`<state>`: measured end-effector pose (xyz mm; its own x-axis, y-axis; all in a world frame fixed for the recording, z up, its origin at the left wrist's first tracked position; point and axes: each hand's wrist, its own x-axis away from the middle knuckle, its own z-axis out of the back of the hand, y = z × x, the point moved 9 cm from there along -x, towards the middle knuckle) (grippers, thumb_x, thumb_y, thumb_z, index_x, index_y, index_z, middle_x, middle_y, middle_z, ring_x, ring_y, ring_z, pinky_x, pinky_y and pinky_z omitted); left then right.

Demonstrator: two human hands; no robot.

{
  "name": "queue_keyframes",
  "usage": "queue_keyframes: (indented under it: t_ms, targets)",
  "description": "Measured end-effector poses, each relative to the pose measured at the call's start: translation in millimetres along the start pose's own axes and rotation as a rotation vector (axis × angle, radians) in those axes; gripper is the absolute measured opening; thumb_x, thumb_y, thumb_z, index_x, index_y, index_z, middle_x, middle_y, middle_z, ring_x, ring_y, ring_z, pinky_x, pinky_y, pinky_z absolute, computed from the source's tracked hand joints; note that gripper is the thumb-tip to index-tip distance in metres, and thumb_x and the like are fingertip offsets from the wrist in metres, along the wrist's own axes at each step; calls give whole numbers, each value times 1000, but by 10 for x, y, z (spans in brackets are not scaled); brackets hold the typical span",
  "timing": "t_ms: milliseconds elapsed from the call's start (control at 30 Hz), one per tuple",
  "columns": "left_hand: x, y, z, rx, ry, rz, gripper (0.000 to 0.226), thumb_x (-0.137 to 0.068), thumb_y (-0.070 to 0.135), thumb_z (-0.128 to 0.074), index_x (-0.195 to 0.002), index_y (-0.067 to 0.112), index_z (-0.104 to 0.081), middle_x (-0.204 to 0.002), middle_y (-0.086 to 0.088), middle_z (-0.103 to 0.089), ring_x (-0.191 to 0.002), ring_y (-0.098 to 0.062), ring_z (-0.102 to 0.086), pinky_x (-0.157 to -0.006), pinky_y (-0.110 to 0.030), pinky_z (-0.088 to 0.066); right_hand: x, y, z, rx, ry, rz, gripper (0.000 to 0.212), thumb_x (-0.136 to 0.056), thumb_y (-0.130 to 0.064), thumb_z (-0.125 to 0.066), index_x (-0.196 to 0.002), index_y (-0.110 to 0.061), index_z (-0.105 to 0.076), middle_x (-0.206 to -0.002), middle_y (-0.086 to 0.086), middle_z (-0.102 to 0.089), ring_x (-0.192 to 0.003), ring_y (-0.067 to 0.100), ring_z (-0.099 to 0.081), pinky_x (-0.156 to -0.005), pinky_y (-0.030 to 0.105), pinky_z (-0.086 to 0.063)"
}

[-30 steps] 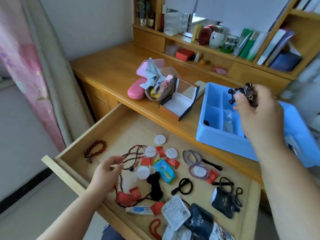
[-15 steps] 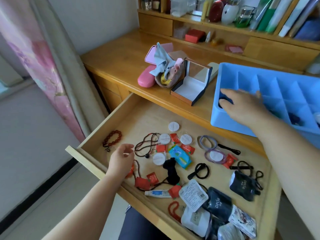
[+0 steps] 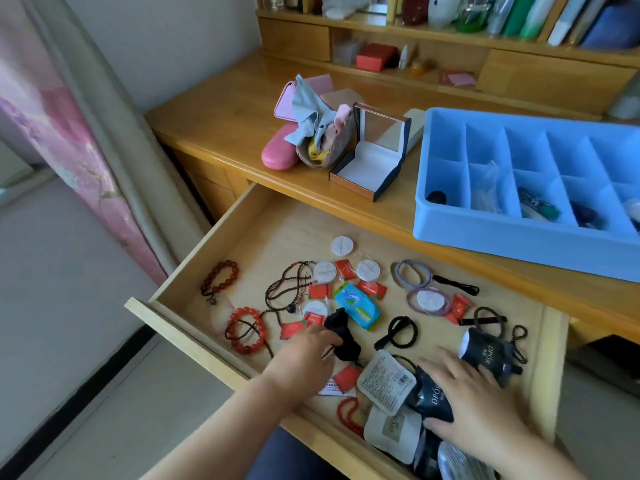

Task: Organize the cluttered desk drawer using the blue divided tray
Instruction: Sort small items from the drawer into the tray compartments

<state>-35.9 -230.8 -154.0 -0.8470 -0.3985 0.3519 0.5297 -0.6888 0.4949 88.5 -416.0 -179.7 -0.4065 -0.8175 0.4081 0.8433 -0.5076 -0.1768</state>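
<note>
Wooden desk drawer [image 3: 242, 237] lying open | left hand [image 3: 304, 358] pinching black scrunchie [image 3: 341, 336] | right hand [image 3: 474, 400] spreading over black sachet [image 3: 429, 396] | blue divided tray [image 3: 519, 244] sitting well behind both

- A pink case [image 3: 280, 154] and a pouch [image 3: 327, 148] stuffed with cloths sit at centre frame on the desktop.
- An open gift box [image 3: 372, 161] stands just right of them.
- Books [image 3: 568, 19] line the shelf, upper right.
- A pink curtain [image 3: 59, 133] hangs at left.

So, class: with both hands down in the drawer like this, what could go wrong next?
1. The left hand reaches among tangled bead strings; lifting one could drag neighbours along.
2. The tray juts past the desk edge over the drawer; a knock might tip it.
3. The right hand presses on dark sachets, which could burst.
</note>
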Motion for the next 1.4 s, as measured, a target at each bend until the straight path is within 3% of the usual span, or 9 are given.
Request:
queue_keyframes:
  t_ms: [67, 167, 333, 600, 833, 933, 1067, 1267, 1400]
  targets:
    - [5, 300, -155, 101, -26, -139, 52, -84, 27, -62, -134, 31, -47, -131, 5, -47, -121, -12, -47, -97, -20, -39, -10, 84, -49, 5, -20, -27, 88, -80, -56, -59, -148, -41, -5, -155, -9, -6, -142, 13, -20, -112, 35, -27]
    - [-12, 612, -627, -60, -234, -224, 72, -75, 42, -70, -138, 41, -35, -144, 3, -30, -130, -16, -30, -105, -35, -37, -59, 128, 31, 13, 61, -10, 81, -84, -46, -59, -148, -37, -11, -144, -9, -23, -132, 14, -32, -90, 26, -46]
    - [-232, 671, -618, -437, -164, -252, 59, -81, 30, -65, -133, 25, -38, -128, -3, -41, -115, -25, -42, -87, -42, -49, -129, 392, 325, -168, 210, -108, 76, -71, -50, -61, -140, -36, -32, -128, -9, -42, -116, 13, -47, -78, 24, -46]
    - [-407, -151, 525, 297, 344, 85, 11, -90, 22, -59, -80, 24, -60, -65, 2, -59, -58, -17, -55, -53, -29, -42, -127, 757, 641, -197, 334, -99, 68, -70, -47, -64, -133, -34, -43, -132, -11, -52, -114, 14, -54, -85, 27, -42]
    - [-392, -667, 515, 332, 243, 226, 17, -90, 17, -58, -73, 20, -61, -62, -1, -55, -57, -20, -49, -55, -29, -38, -76, 556, 531, -178, 251, -51, 72, -68, -58, -59, -134, -42, -38, -132, -19, -52, -112, 8, -56, -77, 24, -46]
    - [-362, -615, 425, 127, 252, 237, 10, -87, 18, -59, -88, 11, -65, -80, -7, -62, -76, -28, -58, -65, -34, -43, -15, 177, 276, -264, 187, 35, 71, -73, -54, -59, -138, -38, -35, -137, -17, -47, -118, 5, -50, -86, 19, -42]
    - [-293, -118, 331, -49, 414, 19, 48, -82, 19, -68, -128, 15, -56, -129, -9, -51, -119, -30, -46, -101, -41, -39, 24, -154, -39, -347, 105, 104, 72, -82, -49, -61, -145, -32, -30, -150, -11, -33, -134, 9, -33, -108, 22, -24]
    - [-574, 303, -395, -425, -16, -62, 71, -85, 55, -47, -148, 40, -17, -160, 2, -2, -146, -26, 2, -116, -53, -2, 68, 225, 189, -257, 277, -47, 63, -86, -54, -52, -143, -34, -34, -157, -6, -18, -142, 17, -19, -115, 32, -8]
    - [-587, 269, -330, -513, -37, -119, 55, -86, 30, -50, -139, 40, -39, -158, 7, -12, -145, -20, -11, -117, -49, -6, -11, 717, 428, -284, 343, -349, 66, -85, -44, -60, -144, -26, -33, -159, 5, -8, -144, 27, -17, -114, 42, -22]
